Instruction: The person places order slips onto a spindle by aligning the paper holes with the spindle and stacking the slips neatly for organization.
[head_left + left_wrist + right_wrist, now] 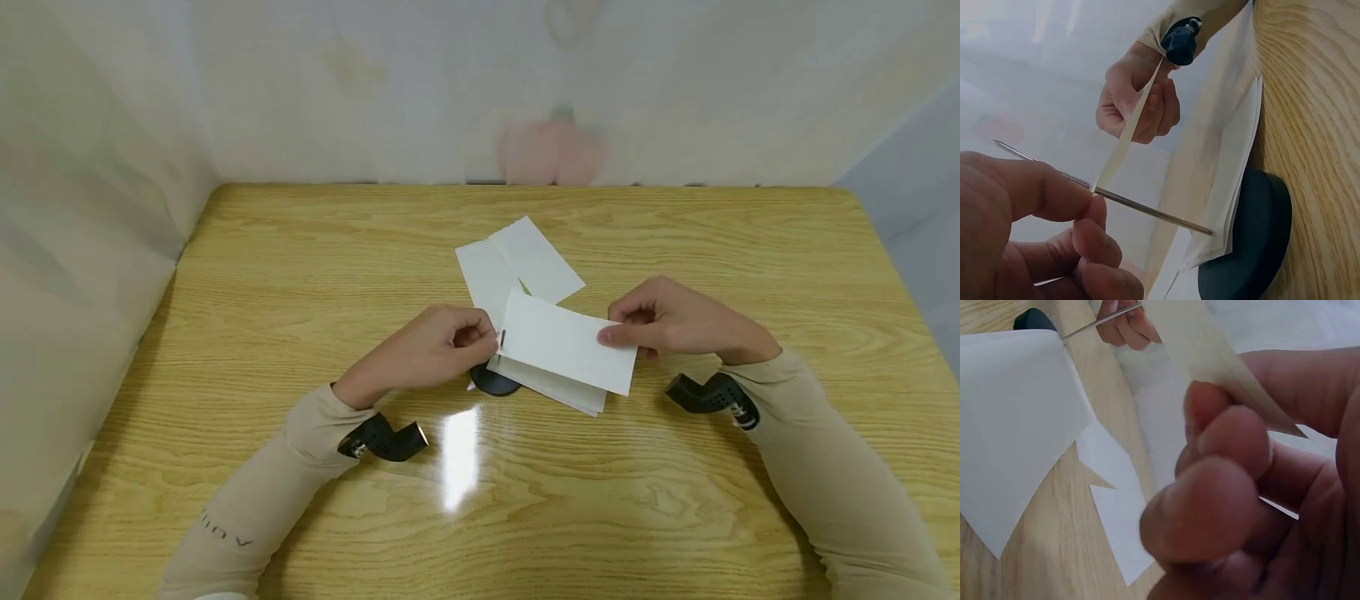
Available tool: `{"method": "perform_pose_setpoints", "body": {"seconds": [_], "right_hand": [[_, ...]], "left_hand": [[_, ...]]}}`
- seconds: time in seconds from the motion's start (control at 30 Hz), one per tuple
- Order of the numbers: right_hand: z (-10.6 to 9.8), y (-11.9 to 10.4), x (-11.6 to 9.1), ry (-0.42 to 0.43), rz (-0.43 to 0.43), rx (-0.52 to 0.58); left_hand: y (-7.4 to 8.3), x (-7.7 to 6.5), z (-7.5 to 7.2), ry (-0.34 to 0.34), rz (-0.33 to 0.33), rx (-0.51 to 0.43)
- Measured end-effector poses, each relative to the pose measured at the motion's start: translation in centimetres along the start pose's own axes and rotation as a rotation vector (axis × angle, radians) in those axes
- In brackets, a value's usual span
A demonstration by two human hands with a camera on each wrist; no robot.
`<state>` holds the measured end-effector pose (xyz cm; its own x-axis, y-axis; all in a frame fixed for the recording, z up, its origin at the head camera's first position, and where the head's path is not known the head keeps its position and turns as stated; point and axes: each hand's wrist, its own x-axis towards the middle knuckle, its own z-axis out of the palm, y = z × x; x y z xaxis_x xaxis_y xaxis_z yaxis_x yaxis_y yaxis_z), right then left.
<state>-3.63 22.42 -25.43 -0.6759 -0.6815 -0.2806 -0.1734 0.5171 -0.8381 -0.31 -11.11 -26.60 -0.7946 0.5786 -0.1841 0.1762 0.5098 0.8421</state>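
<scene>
A white paper slip [566, 340] is raised above the table, pierced by the metal rod of a paper spike [1154, 211]. The right hand [667, 321] pinches its right end between thumb and fingers. At its left end, beside the rod, the left hand [442, 346] pinches the slip's edge. The rod's pointed tip sticks out past the slip in the left wrist view. Lower on the rod, more white slips [1229, 178] lie against the round black base [1263, 234]. In the head view the base [495, 383] is mostly covered by paper.
Two loose white slips, a left one [483, 268] and a right one [536, 258], lie on the wood-grain table [337, 250] beyond the spike. A pale curtain-like sheet [420, 92] stands behind the table. Each sleeve carries a black wrist camera.
</scene>
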Motion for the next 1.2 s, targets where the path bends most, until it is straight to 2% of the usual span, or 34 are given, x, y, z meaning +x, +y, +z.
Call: {"method": "perform_pose_setpoints", "body": {"seconds": [0.17,0.47,0.77,1.2], "right_hand": [[0.1,0.6,0.4,-0.023,-0.011,-0.043],[0.2,1.2,0.9,-0.045,-0.012,-0.102],[0.8,1.7,1.4,-0.066,0.040,-0.159],[1.2,1.7,1.7,-0.097,0.080,-0.210]], "left_hand": [[-0.3,0.2,0.1,-0.022,-0.016,0.021],[-0.9,0.5,0.3,-0.056,0.001,0.075],[-1.7,0.8,0.6,-0.073,-0.011,0.102],[-2.0,1.1,1.0,-0.056,-0.012,0.189]]}}
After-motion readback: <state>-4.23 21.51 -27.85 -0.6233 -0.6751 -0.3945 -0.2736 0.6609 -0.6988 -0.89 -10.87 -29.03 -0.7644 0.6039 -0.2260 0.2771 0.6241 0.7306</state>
